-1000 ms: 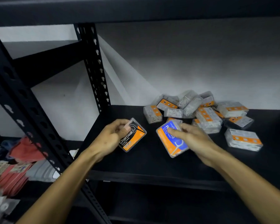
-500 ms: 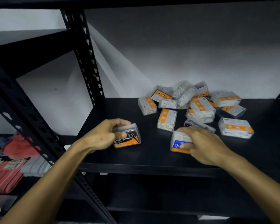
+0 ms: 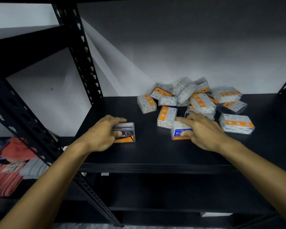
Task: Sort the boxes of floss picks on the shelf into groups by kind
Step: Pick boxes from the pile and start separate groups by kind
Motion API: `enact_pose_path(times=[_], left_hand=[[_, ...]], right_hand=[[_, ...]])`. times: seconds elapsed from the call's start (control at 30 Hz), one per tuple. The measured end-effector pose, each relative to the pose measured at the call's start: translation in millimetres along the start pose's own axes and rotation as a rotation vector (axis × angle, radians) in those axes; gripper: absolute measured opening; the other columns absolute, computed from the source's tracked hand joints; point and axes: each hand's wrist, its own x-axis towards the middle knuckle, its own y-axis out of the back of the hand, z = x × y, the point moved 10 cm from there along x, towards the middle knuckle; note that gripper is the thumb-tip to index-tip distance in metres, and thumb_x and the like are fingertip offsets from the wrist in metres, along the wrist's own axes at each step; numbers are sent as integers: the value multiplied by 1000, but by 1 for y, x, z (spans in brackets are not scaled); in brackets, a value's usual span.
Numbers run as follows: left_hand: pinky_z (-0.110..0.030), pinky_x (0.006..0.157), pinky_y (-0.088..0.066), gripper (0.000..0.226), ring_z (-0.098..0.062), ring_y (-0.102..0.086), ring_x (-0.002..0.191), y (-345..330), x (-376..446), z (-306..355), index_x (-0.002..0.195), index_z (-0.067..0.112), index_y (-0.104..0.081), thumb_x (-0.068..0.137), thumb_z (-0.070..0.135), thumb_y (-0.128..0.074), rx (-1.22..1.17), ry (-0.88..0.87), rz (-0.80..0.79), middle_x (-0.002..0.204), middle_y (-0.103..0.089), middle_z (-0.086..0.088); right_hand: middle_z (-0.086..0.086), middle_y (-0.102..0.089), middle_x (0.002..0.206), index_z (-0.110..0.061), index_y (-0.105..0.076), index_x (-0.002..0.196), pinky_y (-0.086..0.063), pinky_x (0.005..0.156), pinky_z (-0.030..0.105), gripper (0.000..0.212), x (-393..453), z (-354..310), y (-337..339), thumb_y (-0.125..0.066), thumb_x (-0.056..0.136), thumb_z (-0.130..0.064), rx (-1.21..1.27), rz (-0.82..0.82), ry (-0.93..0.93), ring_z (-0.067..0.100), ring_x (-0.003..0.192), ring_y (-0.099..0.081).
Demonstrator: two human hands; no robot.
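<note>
Two hands set one box each on the front of a black shelf [image 3: 152, 156].

Nearest, the left hand [image 3: 102, 134] grips a black-and-orange charcoal box [image 3: 127, 133], thumb on its label and fingers over its top, the box resting on the shelf. To the right, apart from it, the right hand [image 3: 203, 131] holds a blue-labelled box [image 3: 180, 132] (orange strip along its lower edge), thumb on the label, index finger stretched over the top. Just behind that box lies an orange-labelled box [image 3: 166, 116] of white picks. Farther back, against the grey wall [image 3: 188, 47], the remaining boxes sit in a loose pile [image 3: 195, 98], several tilted on one another.
</note>
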Motion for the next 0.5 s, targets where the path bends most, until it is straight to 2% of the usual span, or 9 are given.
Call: enact_pose_path(times=[0.1,0.27,0.4,0.5], left_hand=[[-38,106,-40,48,-14,-47,120,2,-5,-5,138,30,-48,94,16,-60,45,23,32,126,-45,9],[-33,100,-42,47,-12,-48,113,6,-12,-8,136,29,-50,94,9,-58,45,8,67,121,-45,11],[-25,96,-36,47,-10,-46,112,9,-17,-12,135,28,-51,94,6,-58,30,14,92,120,-43,11],[-24,100,-34,49,-10,-43,116,10,-20,-16,139,26,-49,95,5,-56,17,25,112,126,-42,9]], right_hand=[[-2,-47,136,-29,-35,141,-36,90,32,61,-5,-3,3,-60,87,-42,56,30,-10,16,126,-40],[-7,-53,124,-30,-45,127,-34,79,30,49,-11,-6,1,-62,84,-47,80,39,10,13,115,-45],[-8,-44,130,-30,-41,135,-39,87,33,58,-14,-5,1,-65,84,-41,127,21,2,12,123,-40],[-8,-40,135,-30,-35,141,-39,94,36,60,-17,-3,-2,-63,87,-32,143,-3,-11,12,127,-36]])
